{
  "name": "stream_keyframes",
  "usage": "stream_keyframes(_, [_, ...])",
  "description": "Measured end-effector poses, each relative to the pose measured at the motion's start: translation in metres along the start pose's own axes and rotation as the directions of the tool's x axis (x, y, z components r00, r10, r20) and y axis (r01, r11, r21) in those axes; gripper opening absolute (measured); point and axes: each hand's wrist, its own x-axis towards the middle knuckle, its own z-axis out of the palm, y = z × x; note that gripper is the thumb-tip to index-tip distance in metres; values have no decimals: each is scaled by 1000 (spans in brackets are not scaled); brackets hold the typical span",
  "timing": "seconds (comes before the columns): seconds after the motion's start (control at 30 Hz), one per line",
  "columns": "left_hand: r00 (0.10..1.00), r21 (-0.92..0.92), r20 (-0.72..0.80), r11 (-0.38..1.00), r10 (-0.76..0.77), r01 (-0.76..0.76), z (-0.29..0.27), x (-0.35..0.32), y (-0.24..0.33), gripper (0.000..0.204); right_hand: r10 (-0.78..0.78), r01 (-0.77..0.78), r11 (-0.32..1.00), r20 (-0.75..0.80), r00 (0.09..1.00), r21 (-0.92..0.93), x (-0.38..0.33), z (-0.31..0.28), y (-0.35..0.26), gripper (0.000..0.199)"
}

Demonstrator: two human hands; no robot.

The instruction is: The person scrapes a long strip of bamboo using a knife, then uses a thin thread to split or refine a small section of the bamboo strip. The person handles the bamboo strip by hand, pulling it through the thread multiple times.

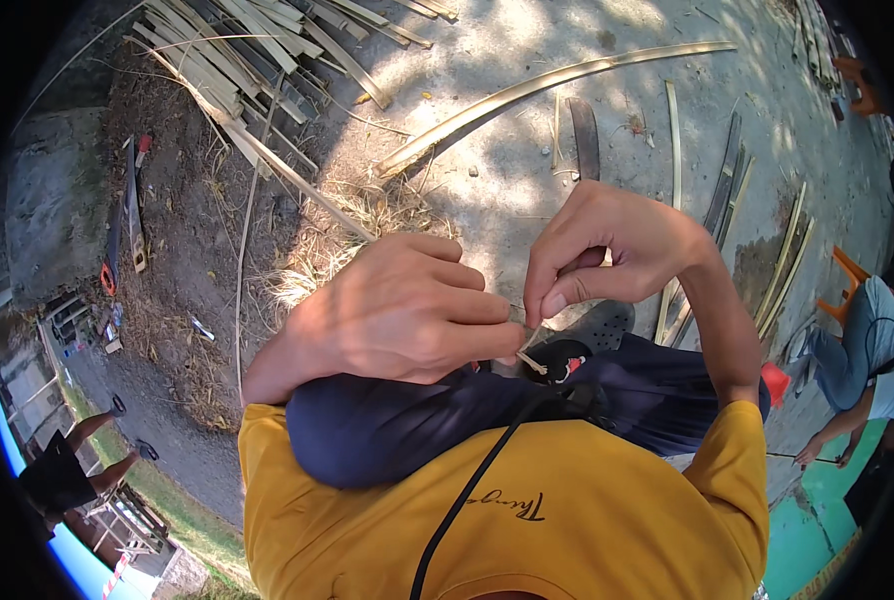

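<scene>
Two hands meet over the knees on one thin bamboo sliver [530,362], pale and short where it shows; it lies just under the fingertips of both hands, its free end poking out below them toward a black shoe [567,360].

Left hand [402,310]: fingers curled together, tips pressed on the sliver from the left. Right hand [617,250]: thumb and forefinger [547,300] pinched shut on the sliver's upper part, wrist arched high above it. How much of the strip runs inside either grip cannot be told.

Judgement on the step: the piece looks fine enough to snap or cut skin, so the pinches should sit close to one another, the pull kept along the grain, and pressure light and even rather than twisting.

Outward from the fingers: dark trousers [407,425] below, a yellow shirt [587,500] nearer the camera. Beyond the knuckles, dry shavings [367,215] on sunlit concrete ground [527,60]. Farther out, a long curved bamboo split [557,85], a stack of bamboo strips [257,60] to the upper left, more strips to the right. An outdoor yard; another person [862,350] bends at the right edge.
</scene>
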Motion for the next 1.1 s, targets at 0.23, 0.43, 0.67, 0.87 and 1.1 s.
stream_keyframes(0.23, [955,169,-283,976,-85,137,-6,0,0,39,92,-71,990,-168,981,125,-6,-5,-10,20])
stream_keyframes(0.43, [883,116,-463,982,-83,152,-7,2,-16,35,127,107,807,-347,929,580,23,25,3,25])
stream_keyframes(0.67, [809,58,-518,932,-279,359,-33,8,19,27,33,240,869,-535,844,433,47,27,-20,22])
stream_keyframes(0.87, [867,332,-453,863,-209,381,-60,10,48,29,0,165,937,-472,881,308,48,18,-48,19])
stream_keyframes(1.1, [896,392,-419,861,-148,325,-73,11,74,28,15,81,967,-372,928,242,52,16,-65,14])
